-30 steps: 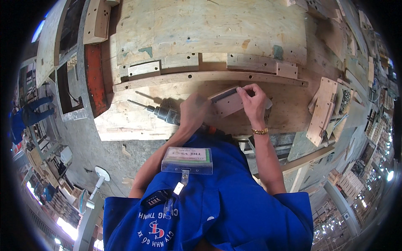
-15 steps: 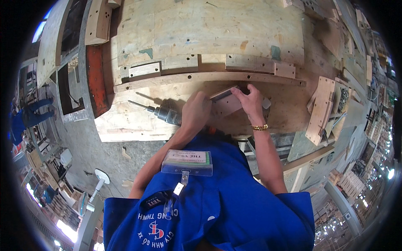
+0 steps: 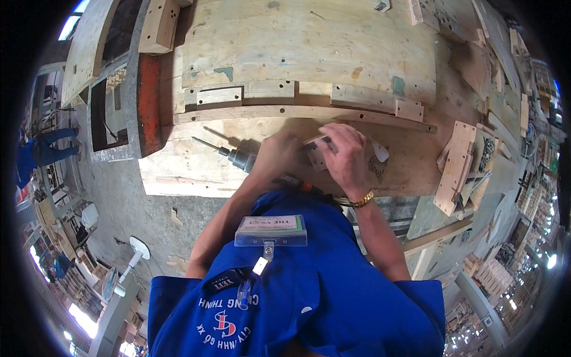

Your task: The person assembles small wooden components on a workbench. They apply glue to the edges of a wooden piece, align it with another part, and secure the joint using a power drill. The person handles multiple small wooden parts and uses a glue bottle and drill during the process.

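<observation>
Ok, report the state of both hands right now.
Left hand: blurred, grip cannot be told.
Right hand: closed, holding the small wooden block.

Pale wooden block (image 3: 317, 159), small and flat-faced, at front of workbench (image 3: 190, 172), between left hand (image 3: 278, 156) and right hand (image 3: 345, 152). Block tilted, upper edge slanting up toward right, where right thumb and fingers grip it. Dark band under that edge; small dark spot on face. Left end hidden behind blurred left hand; contact with bench unclear.
</observation>
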Demonstrator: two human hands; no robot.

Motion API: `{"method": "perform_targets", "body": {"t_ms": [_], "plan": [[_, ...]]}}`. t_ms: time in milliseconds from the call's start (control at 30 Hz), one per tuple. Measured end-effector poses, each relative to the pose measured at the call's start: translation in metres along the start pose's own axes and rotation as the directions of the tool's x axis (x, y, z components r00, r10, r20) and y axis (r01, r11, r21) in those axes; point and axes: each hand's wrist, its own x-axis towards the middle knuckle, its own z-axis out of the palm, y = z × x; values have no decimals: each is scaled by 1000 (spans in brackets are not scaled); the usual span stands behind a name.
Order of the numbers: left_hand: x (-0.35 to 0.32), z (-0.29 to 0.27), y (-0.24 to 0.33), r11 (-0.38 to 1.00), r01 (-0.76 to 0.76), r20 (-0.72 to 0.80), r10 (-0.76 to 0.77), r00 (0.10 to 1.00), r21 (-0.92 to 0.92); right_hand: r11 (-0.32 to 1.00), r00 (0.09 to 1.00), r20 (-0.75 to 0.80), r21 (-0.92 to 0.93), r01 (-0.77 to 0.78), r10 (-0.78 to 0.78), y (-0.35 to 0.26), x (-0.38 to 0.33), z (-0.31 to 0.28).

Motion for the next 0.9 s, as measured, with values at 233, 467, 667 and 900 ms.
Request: {"method": "perform_targets", "body": {"t_ms": [233,467,667,900], "plan": [[9,-8,5,987,-39,194,9,981,153,989,983,169,-120,86,-65,9,-2,24],[12,-1,-10,999,47,214,-49,976,16,994,992,124,-111,-21,35,3,-2,35],[-8,30,-4,941,-225,-88,254,963,252,990,973,203,-111,-85,106,7,4,32],[1,14,-10,982,-165,64,159,985,97,987,955,264,-122,-107,137,2,7,29]]}}
